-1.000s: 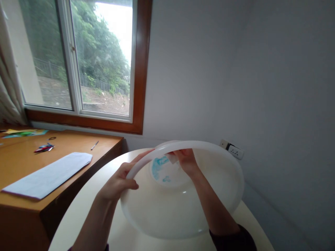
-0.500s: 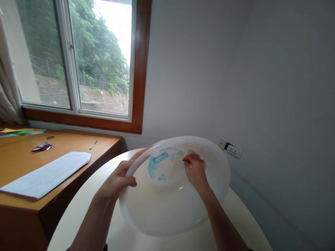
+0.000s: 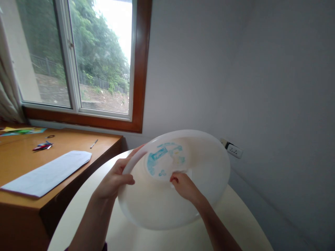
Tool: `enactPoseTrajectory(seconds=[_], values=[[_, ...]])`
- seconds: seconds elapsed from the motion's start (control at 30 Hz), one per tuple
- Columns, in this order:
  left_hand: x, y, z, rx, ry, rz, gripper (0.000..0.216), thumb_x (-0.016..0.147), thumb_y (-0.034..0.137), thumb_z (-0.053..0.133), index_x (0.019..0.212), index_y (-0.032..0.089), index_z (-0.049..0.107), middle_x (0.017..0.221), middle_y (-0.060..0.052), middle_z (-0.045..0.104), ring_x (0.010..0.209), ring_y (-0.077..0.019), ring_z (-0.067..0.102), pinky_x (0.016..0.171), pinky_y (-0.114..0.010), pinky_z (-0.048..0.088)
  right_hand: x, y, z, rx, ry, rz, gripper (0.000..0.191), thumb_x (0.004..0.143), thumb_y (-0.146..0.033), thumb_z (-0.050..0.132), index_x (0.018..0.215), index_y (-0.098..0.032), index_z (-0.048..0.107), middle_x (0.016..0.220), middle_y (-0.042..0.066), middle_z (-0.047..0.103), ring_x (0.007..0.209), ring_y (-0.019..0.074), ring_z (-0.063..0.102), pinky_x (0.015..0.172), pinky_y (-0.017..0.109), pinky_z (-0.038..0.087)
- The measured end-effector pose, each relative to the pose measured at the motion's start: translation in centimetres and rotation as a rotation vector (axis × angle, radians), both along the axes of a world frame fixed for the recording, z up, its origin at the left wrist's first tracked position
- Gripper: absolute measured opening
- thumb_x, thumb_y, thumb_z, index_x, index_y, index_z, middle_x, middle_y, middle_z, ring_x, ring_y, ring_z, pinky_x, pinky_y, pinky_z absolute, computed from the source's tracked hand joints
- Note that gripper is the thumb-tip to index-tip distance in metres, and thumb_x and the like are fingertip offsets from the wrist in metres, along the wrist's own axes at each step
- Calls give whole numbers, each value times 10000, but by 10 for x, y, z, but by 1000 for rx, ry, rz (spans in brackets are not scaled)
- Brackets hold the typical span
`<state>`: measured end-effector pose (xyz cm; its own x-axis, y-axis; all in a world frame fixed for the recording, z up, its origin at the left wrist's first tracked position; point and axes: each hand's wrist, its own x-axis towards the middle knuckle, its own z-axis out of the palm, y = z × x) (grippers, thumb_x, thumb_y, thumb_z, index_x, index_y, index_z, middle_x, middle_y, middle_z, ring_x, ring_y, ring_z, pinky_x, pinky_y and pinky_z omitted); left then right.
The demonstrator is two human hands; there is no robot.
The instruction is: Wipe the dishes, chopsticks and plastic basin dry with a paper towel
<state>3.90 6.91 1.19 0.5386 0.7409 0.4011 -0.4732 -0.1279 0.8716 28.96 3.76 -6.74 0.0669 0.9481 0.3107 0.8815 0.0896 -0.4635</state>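
A white plastic basin (image 3: 206, 167) with a faded blue print on its bottom is tilted up, its inside facing me. My left hand (image 3: 117, 177) grips the rim on the left, thumb inside and fingers behind the wall. Inside the basin, just below the print, my right hand (image 3: 184, 184) is closed with its fingertips against the surface. A thin white wipe (image 3: 189, 172), tissue or cloth I cannot tell, shows at the edges of that hand; most of it is hidden under the fingers.
Below the basin is a round white table (image 3: 86, 205). On the wooden desk (image 3: 104, 143) at left lie a folded white sheet (image 3: 49, 174), a pen (image 3: 93, 143), several small coloured items (image 3: 43, 146) and coloured papers (image 3: 21, 131). A power socket (image 3: 235, 150) hangs by the wall.
My right hand has moved down and left, from the upper right of the print to below it, with the white wipe. The basin has tipped up slightly; my left hand keeps its hold.
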Motion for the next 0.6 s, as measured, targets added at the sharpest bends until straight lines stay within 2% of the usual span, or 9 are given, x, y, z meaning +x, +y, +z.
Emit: enactPoseTrajectory(seconds=[0.17, 0.3, 0.47, 0.6], values=[[0, 1, -2, 6, -12, 4, 506, 465, 25, 633, 920, 215, 747, 1247, -46, 593, 1148, -383, 504, 825, -357, 515, -24, 2, -9, -4, 55, 201, 284, 708, -2, 420, 672, -166, 649, 694, 24, 658, 682, 138, 587, 658, 231, 423], [1, 2, -3, 4, -9, -9, 531, 469, 13, 612, 933, 237, 743, 1204, -30, 623, 1133, -365, 522, 846, -355, 504, -43, 7, -3, 49, 160, 323, 277, 703, 10, 448, 700, -176, 653, 761, 12, 657, 738, 127, 593, 690, 219, 447], [5, 2, -3, 14, 25, -18, 542, 463, 16, 579, 938, 221, 741, 1137, -51, 659, 1109, -364, 537, 829, -367, 504, -63, 15, 18, 117, 273, 334, 279, 710, -13, 445, 782, -192, 646, 800, -3, 642, 760, 125, 590, 715, 234, 459], [7, -1, -2, 7, 20, 13, 538, 446, 11, 561, 911, 212, 745, 1129, -59, 662, 1058, -367, 566, 758, -360, 522, -64, 24, 31, 222, 421, 316, 282, 706, -31, 408, 804, -183, 624, 812, 5, 643, 772, 131, 601, 720, 250, 478]])
